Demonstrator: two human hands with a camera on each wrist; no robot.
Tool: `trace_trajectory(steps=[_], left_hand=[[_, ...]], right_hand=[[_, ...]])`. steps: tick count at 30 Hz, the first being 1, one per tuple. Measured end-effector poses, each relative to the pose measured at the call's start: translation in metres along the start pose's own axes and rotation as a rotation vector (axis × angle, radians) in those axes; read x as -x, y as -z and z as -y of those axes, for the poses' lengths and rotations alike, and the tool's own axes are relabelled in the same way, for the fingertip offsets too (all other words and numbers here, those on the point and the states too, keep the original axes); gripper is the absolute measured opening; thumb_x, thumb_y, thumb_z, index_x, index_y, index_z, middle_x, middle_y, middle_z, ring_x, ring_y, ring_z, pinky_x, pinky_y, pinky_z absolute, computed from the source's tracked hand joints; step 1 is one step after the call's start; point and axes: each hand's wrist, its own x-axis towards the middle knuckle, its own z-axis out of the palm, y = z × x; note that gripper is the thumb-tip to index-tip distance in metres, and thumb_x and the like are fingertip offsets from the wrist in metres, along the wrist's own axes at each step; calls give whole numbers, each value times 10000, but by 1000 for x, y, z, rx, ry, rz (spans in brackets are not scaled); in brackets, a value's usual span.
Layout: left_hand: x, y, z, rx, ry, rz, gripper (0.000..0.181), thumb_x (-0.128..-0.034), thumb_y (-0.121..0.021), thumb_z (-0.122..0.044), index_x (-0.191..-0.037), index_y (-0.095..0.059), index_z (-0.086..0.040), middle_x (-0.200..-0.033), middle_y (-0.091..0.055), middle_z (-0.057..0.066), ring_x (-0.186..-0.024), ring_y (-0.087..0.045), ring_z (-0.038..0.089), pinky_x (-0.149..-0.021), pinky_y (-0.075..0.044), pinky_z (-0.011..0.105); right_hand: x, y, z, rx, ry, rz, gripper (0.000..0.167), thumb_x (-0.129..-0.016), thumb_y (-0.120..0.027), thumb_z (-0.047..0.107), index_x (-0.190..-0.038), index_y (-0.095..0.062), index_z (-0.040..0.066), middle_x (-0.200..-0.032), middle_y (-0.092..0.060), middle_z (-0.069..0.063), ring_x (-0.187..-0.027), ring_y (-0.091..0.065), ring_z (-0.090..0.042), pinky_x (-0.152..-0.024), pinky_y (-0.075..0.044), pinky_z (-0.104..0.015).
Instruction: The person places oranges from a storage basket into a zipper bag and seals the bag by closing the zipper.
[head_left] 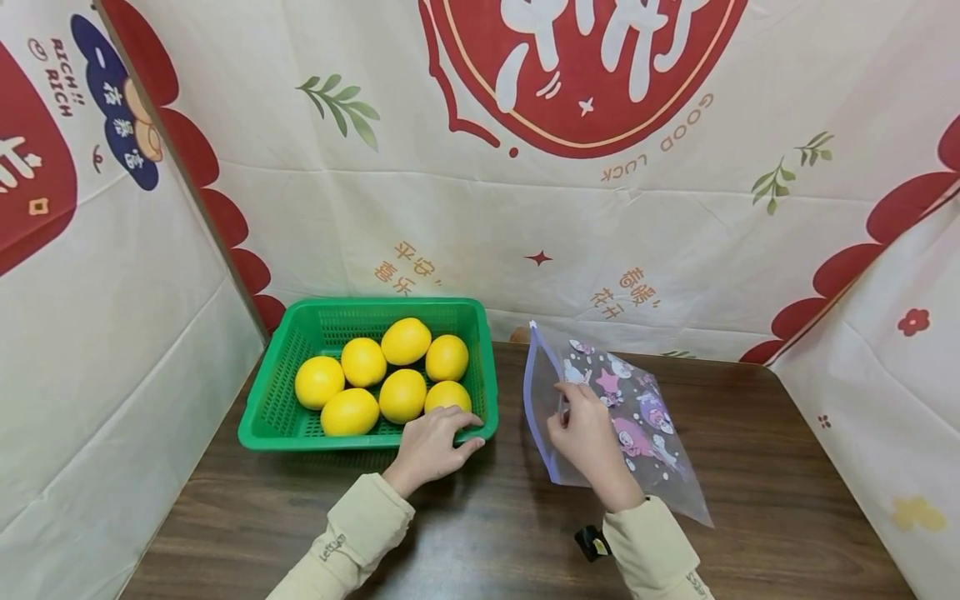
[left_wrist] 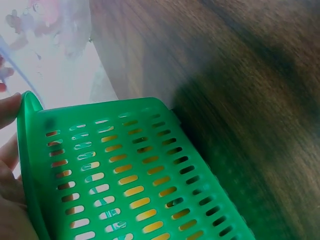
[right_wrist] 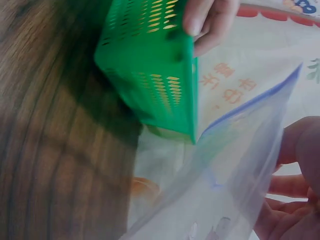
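Observation:
A green plastic basket with slotted walls holds several round yellow fruits. At its front right corner my left hand grips the rim, fingers over the top and thumb outside; the left wrist view shows the rim between them. To the right, a clear zip bag with a purple zip edge and pink and purple cartoon prints gapes toward the basket. My right hand pinches the bag's near-side wall by the opening. In the right wrist view, the bag partly covers the background beside the fingers.
A dark wooden table lies beneath everything. Printed cloth walls stand at the back and on both sides. A small black object sits beside the right wrist.

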Motion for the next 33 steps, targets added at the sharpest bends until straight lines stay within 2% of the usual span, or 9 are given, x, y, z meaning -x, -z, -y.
trace_trajectory(steps=[5,13,21,25,27,29,31,33], left_hand=[[0,0,0,2,5,-5,224,-826,-613,-414,-987,-677,-273,-952,-633,-108,-856,-589,77,-614,-460,215],[-1,0,-1,14,16,10,237,-824,-615,-409,-1006,-681,-272,-973,-638,-108,-880,-590,76,-636,-470,224],[-3,5,-2,57,0,73,248,-835,-626,-343,-1037,-681,-210,-998,-642,-52,-903,-584,118,-710,-491,286],[-6,11,-4,91,-17,145,260,-850,-624,-289,-1058,-671,-139,-1025,-641,-1,-926,-582,142,-776,-489,315],[-10,16,-6,128,-25,176,253,-853,-626,-259,-1050,-668,-105,-1018,-645,17,-911,-587,147,-777,-488,305],[-15,23,-10,197,-14,178,253,-869,-609,-227,-1061,-652,-67,-988,-644,36,-874,-588,149,-760,-489,286],[-20,31,-17,272,7,142,270,-892,-579,-217,-1098,-618,-48,-967,-631,45,-838,-586,147,-741,-488,269],[-25,37,-26,352,31,79,321,-913,-543,-237,-1167,-564,-42,-967,-602,59,-818,-579,152,-722,-487,267]], right_hand=[[2,9,6,-38,8,-24,371,-570,-596,-110,-940,-616,-101,-772,-572,-172,-548,-502,-117,-468,-443,-229],[7,24,16,-40,0,-39,372,-576,-605,-101,-946,-628,-72,-725,-560,-90,-540,-497,-94,-469,-417,-215],[8,34,25,-54,-14,-26,380,-576,-625,-105,-955,-629,-72,-675,-545,-36,-522,-496,-57,-464,-422,-194],[8,36,28,-72,-9,-25,381,-574,-627,-122,-952,-628,-69,-689,-565,-46,-521,-507,-57,-462,-425,-177],[8,37,29,-74,-1,-29,383,-572,-629,-124,-951,-628,-68,-689,-569,-48,-522,-512,-58,-465,-430,-171],[8,37,30,-81,7,-30,385,-570,-625,-126,-951,-627,-69,-688,-570,-46,-523,-516,-57,-468,-434,-166],[8,36,31,-88,12,-27,386,-571,-623,-130,-952,-626,-70,-689,-571,-47,-527,-521,-59,-472,-436,-159],[8,36,33,-93,12,-22,385,-575,-625,-132,-954,-628,-67,-693,-572,-44,-532,-526,-60,-476,-433,-152]])
